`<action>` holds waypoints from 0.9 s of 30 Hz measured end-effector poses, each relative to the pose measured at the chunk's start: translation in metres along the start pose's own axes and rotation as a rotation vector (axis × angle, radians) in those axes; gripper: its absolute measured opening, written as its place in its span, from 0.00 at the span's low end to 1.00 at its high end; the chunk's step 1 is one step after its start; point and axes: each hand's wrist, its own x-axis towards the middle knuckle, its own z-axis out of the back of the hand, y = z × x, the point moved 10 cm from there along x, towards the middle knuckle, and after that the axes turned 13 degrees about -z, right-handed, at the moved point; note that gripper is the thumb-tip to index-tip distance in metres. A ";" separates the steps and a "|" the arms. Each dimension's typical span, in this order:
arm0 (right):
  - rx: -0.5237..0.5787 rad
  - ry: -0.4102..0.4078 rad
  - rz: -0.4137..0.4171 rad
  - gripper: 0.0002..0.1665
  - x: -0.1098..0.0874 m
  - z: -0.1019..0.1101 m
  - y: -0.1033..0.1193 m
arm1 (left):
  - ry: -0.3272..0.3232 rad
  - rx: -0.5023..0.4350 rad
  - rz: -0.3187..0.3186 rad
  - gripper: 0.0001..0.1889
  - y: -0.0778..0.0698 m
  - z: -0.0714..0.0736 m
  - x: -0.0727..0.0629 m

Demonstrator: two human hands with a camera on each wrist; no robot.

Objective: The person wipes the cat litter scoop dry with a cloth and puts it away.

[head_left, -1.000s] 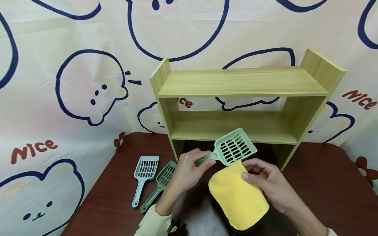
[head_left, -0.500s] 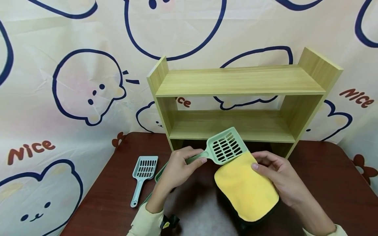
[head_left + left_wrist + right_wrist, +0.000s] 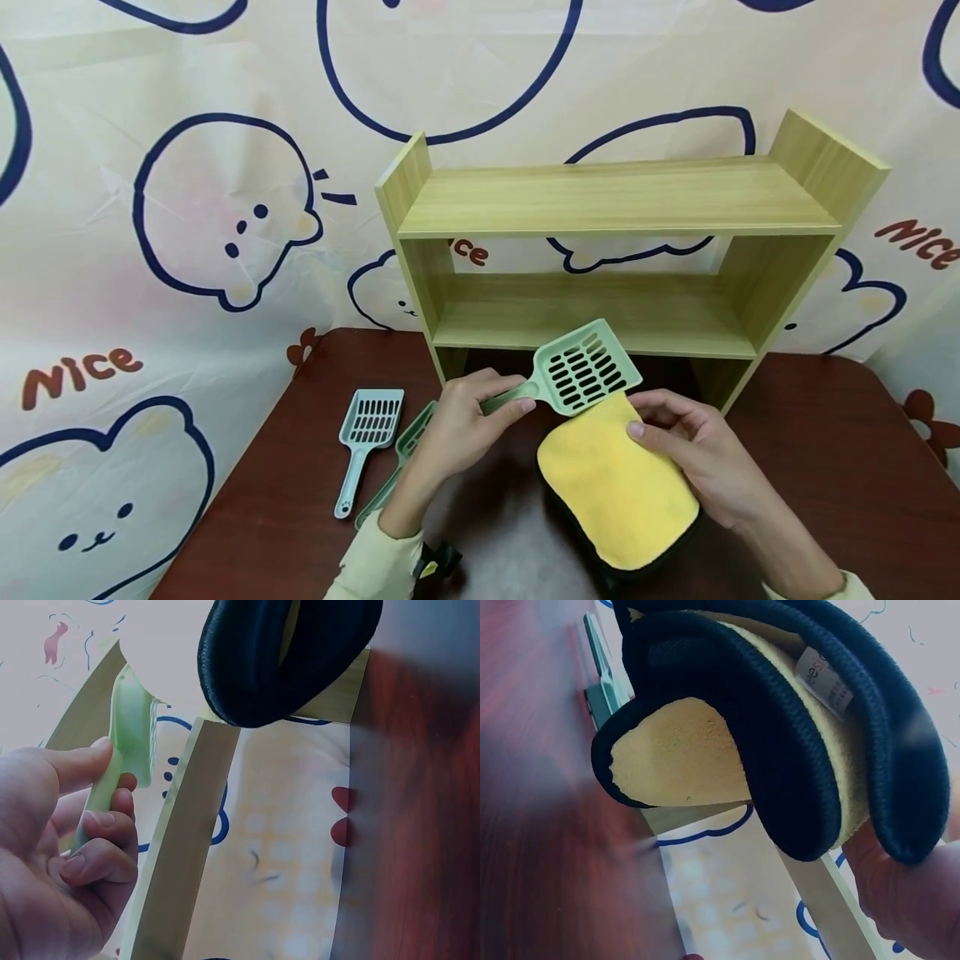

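Observation:
My left hand (image 3: 461, 421) grips a light green slotted litter scoop (image 3: 542, 385) by its handle, pan raised in front of the shelf. In the left wrist view, fingers curl round the scoop's handle (image 3: 101, 791). A yellow cleaning cloth (image 3: 618, 483) with black edging hangs folded from my right hand (image 3: 701, 454), pinched near its top corner. That corner overlaps the pan's lower right edge. Seen by the right wrist camera, the cloth (image 3: 682, 757) falls in layered folds with a white label, and part of the right hand (image 3: 900, 892) shows behind it.
On the table's left lie a pale blue slotted scoop (image 3: 360, 454) and a darker green scoop (image 3: 382, 496), the latter partly behind my left forearm. A wooden shelf unit (image 3: 615, 200) stands at the back of the dark red table (image 3: 825, 467), before a printed cloth backdrop.
The cloth corner shifted right along the pan's edge to its outer corner, then partly back left. The scoop moved slightly left, then partly back right. Both grips stay the same.

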 end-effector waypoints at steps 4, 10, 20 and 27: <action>-0.023 0.018 0.006 0.17 0.002 -0.004 -0.001 | 0.008 0.001 -0.002 0.13 -0.001 -0.003 0.001; -0.033 0.048 0.012 0.18 0.002 -0.007 -0.003 | 0.016 0.011 -0.007 0.14 -0.001 -0.002 0.001; -0.030 0.020 -0.012 0.20 0.000 0.004 0.000 | 0.061 0.020 0.027 0.11 -0.002 0.005 0.000; 0.000 0.007 -0.048 0.20 0.000 0.015 -0.006 | 0.084 0.038 0.049 0.12 -0.005 0.010 -0.006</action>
